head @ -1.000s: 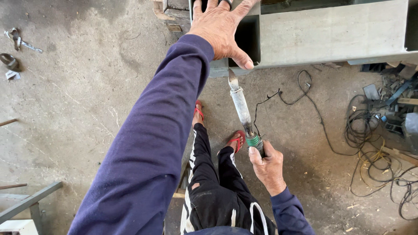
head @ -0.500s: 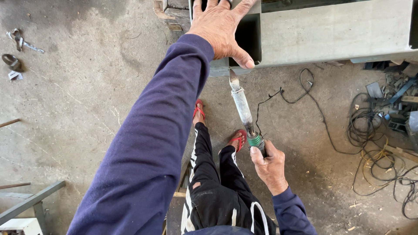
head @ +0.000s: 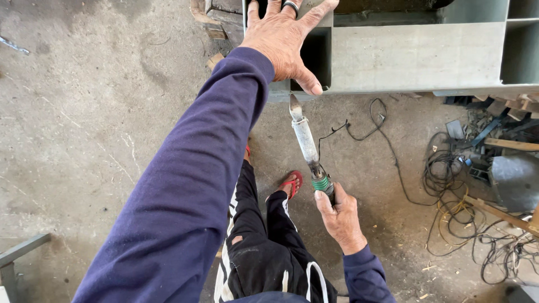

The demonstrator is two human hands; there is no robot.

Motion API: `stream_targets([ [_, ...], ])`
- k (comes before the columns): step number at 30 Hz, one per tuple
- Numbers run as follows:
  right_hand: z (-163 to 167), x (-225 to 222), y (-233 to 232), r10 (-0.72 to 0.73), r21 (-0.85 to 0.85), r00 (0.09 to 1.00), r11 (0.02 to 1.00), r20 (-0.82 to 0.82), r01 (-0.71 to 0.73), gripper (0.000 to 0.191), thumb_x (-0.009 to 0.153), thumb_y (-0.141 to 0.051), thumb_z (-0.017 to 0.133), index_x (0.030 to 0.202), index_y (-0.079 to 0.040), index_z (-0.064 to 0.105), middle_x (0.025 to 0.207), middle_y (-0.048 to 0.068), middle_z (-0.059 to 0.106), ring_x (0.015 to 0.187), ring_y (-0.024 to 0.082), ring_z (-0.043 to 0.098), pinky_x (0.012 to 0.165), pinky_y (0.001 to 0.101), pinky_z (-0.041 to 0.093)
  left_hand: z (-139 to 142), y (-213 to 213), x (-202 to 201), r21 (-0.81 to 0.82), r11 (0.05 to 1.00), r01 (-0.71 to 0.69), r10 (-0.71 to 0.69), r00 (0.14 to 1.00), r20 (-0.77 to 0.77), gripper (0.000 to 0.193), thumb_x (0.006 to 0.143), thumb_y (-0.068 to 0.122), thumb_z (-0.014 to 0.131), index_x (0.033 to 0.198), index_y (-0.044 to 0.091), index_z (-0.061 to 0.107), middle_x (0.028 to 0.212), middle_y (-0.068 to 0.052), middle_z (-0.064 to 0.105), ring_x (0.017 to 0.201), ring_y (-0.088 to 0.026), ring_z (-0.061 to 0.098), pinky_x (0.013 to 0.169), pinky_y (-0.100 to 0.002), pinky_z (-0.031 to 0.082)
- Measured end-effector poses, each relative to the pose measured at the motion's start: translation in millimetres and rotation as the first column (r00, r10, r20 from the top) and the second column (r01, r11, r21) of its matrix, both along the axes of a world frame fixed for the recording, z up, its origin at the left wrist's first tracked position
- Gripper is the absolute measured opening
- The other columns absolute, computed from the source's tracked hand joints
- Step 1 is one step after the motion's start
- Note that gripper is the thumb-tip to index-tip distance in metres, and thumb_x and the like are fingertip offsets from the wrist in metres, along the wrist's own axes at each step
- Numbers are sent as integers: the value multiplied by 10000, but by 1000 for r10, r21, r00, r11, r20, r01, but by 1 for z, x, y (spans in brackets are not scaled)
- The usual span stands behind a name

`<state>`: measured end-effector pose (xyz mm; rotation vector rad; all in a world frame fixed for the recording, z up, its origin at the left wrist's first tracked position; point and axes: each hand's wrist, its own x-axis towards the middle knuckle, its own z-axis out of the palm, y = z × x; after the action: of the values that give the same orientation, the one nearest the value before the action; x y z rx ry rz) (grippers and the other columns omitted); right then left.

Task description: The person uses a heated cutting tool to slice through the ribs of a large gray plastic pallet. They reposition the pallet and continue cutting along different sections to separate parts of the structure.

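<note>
The left hand [head: 283,42] lies flat and open, fingers spread, palm pressed on the top edge of a grey-green steel box frame with open rectangular cells [head: 415,53]; a dark ring sits on one finger and the thumb points down over the frame's lower lip. The arm reaches out straight from the shoulder in a dark blue long sleeve [head: 191,185].

The right hand [head: 339,216] is closed in a fist around the dark handle of a long metal tool with a pale grey tubular shaft, a flattened pointed tip and a green band of tape near the grip [head: 306,143] — the wrist is bent so the tool slants up and to the left, its tip just below the frame's lower edge, close under the left thumb. Whether the tip touches the steel cannot be told.

Below stand legs in black trousers with white stripes [head: 264,247] and a foot in a red sandal [head: 292,184] on the bare concrete floor [head: 84,123]. To the right — well apart from both hands — lie tangled black cables [head: 455,207] among wooden scraps and a grey metal sheet [head: 514,179]. No labels or packages can be made out.
</note>
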<state>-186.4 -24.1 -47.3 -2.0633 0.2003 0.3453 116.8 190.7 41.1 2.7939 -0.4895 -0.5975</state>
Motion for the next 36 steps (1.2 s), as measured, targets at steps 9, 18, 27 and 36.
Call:
stream_targets([
  [9, 7, 1, 5, 111, -33, 992, 993, 64, -109, 329, 1010, -361, 596, 1017, -32, 591, 701, 132, 668, 585, 301, 677, 536, 415, 512, -4, -4, -2, 1, 1000, -23, 23, 999, -22, 1449, 445, 706, 956, 1584, 517, 79, 1710, -66, 127, 1557, -378, 23, 1206, -695, 94],
  [18, -1, 12, 35, 93, -206, 996, 974, 6, -90, 386, 980, -422, 599, 1047, -43, 571, 752, 211, 692, 737, 473, 676, 615, 530, 521, -1, 4, -6, -32, 999, 30, -30, 1000, 5, 1456, 426, 765, 925, 1604, 451, 129, 1712, -75, 103, 1546, -410, -14, 1190, -715, 120],
  [27, -6, 26, 63, 24, -151, 999, 988, -24, -27, 512, 952, -491, 606, 1056, 7, 545, 729, 249, 668, 768, 501, 660, 618, 543, 520, -7, 22, -15, -97, 981, 169, -146, 967, 209, 1386, 468, 959, 774, 1625, 359, 305, 1703, -15, 199, 1535, -449, 88, 1207, -599, 250],
  [36, -8, 28, 66, 52, -94, 997, 994, -60, -57, 619, 967, -601, 493, 1065, 10, 503, 721, 232, 676, 728, 464, 693, 599, 511, 550, -8, 20, -18, -90, 983, 163, -138, 963, 232, 1351, 477, 978, 739, 1610, 373, 317, 1683, -18, 223, 1516, -447, 134, 1219, -591, 233],
])
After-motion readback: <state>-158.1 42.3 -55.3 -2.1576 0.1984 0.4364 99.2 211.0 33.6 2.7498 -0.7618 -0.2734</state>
